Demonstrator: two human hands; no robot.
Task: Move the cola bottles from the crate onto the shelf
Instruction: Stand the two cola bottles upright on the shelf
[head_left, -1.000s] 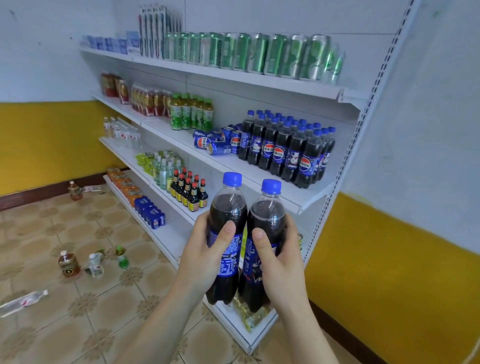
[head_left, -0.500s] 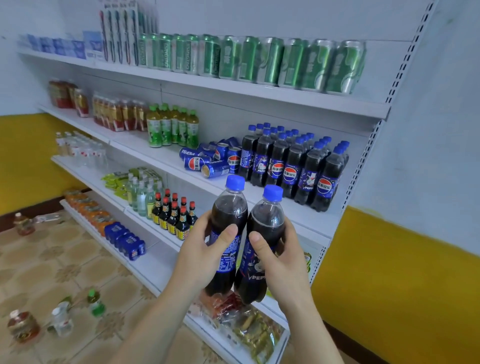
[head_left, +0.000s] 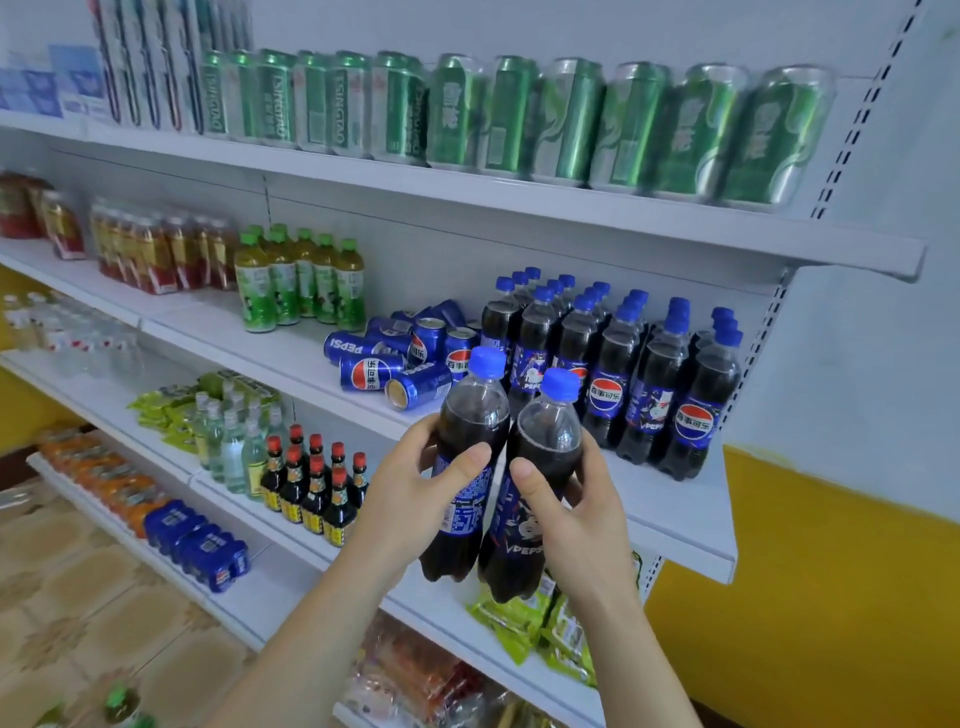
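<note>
My left hand (head_left: 410, 499) grips one cola bottle (head_left: 470, 431) with a blue cap around its label. My right hand (head_left: 576, 512) grips a second cola bottle (head_left: 545, 441) beside it; the two bottles touch and lean slightly right. Both are held in the air just in front of the white shelf (head_left: 675, 525), a little below its front edge. Several matching cola bottles (head_left: 618, 374) stand in rows on that shelf, to the right of the held pair. The crate is out of view.
Blue cola cans (head_left: 395, 364) lie and stand on the same shelf left of the rows. Green tea bottles (head_left: 296, 280) stand further left. Green beer cans (head_left: 519, 119) fill the shelf above. Small dark sauce bottles (head_left: 311, 478) and snack packets (head_left: 540, 623) sit on lower shelves.
Both hands have carried the two bottles up and closer to the shelf with the cola rows. The view has moved in toward the shelving.
</note>
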